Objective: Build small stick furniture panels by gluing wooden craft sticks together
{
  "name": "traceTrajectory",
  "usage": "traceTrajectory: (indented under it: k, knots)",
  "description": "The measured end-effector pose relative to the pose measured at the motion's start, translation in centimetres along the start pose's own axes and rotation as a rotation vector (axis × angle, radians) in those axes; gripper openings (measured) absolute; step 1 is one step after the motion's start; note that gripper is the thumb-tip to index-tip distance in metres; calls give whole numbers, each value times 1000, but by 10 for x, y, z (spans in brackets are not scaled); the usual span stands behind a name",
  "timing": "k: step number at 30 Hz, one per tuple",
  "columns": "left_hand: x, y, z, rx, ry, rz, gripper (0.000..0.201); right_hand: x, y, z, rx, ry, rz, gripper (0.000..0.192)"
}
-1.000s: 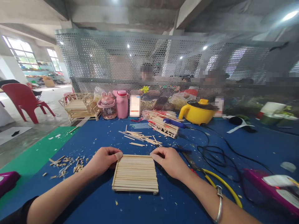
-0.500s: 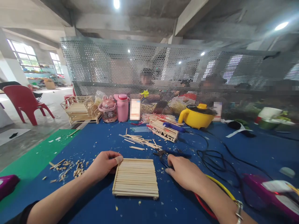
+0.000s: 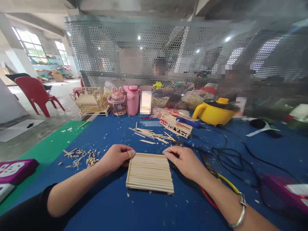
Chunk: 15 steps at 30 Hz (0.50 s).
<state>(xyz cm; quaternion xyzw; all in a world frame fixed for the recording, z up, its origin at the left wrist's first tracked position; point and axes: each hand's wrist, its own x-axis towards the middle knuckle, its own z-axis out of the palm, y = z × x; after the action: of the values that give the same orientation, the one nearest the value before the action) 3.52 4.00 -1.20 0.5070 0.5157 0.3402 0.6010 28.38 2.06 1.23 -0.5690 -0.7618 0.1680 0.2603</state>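
Fingers of two hands pinch one flat panel of wooden sticks (image 3: 149, 172) by its far corners: left hand (image 3: 116, 158), right hand (image 3: 186, 162). Panel lies on one blue table (image 3: 149, 211); its near edge is free, with bare cloth in front.

The stick panel (image 3: 149, 173) lies flat on the bench (image 3: 120, 208), and everything else places from it. The left hand (image 3: 115, 158) touches its left far corner; the right hand (image 3: 186, 162) touches its right far corner. Behind the panel lie loose sticks (image 3: 150, 134), and farther behind and right a stick frame (image 3: 176, 126). Left of the panel lies a scatter of offcuts (image 3: 83, 156). Right of it run cables (image 3: 231, 158). Far behind, by the mesh screen (image 3: 168, 64), stand a bottle (image 3: 132, 100) and a pot (image 3: 215, 112).
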Motion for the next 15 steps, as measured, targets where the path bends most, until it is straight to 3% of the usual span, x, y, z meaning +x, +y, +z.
traceTrajectory:
  k: [15]
  knots:
    - [0,1,-2,-17,9,8,37,1,-2,3,11,-51,77,23]
